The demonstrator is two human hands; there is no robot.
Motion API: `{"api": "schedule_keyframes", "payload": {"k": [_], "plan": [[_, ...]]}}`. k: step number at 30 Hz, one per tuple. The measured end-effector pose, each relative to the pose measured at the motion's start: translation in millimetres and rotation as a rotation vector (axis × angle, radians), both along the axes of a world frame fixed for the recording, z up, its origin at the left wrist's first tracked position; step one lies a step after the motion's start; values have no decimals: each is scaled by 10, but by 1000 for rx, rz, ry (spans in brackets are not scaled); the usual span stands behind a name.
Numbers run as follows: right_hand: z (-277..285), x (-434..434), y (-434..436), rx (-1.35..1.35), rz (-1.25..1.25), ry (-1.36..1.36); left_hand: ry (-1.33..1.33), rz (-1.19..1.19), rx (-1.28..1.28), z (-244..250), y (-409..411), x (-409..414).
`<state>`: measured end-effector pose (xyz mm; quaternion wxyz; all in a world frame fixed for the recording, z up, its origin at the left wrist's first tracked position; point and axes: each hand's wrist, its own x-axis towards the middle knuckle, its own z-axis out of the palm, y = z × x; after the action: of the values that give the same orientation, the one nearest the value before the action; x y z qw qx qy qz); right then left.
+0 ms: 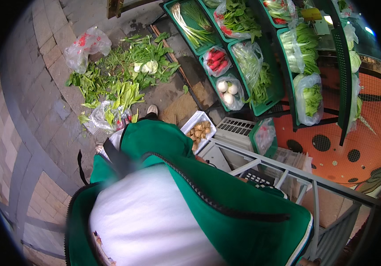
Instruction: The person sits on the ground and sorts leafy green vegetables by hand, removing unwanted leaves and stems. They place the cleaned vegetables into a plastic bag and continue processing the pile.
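Note:
My left hand is out of view. A striped green cuff point(267, 190) shows past my open green jacket point(237, 193), beside a grey metal frame point(253, 164); my right hand point(243, 180) is almost wholly hidden by the jacket there, and its grip cannot be made out. Before me on the paving lies a heap of loose leafy greens point(120, 71) with a pale cabbage piece point(146, 67) on it. Two clear plastic bags lie at its edges, one bag point(89, 46) printed red, the other bag point(105, 116) near my shoe point(152, 109).
Sloping green crates point(222, 103) on my right hold spring onions point(190, 30), bagged red radishes point(215, 61), white turnips point(227, 91) and greens. A white foam box point(190, 123) of brown roots stands beside a grey plastic crate point(233, 128). An orange patterned panel point(336, 146) lies beyond.

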<state>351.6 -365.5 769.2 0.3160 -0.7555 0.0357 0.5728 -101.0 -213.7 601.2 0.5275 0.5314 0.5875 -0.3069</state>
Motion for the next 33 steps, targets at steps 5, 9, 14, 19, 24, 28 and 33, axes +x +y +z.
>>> {"api": "schedule_keyframes", "payload": {"k": [5,9,14,19,24,28,33], "plan": [[117,158,-352,-65,30,15,23,28,15,68,41,37],[237,203,-487,-105,40,8,13,47,2,131,54,130],[210,257,-394,-118,103,59,50,115,5,253,-22,31],[303,289,-498,-165,114,61,34,128,-32,185,-151,91],[243,378,-391,-193,203,94,46,193,-43,387,-358,-38],[259,404,-353,-234,244,120,49,229,-69,507,-417,-37],[272,457,-265,-319,327,192,97,328,-127,811,-674,-184]]}}
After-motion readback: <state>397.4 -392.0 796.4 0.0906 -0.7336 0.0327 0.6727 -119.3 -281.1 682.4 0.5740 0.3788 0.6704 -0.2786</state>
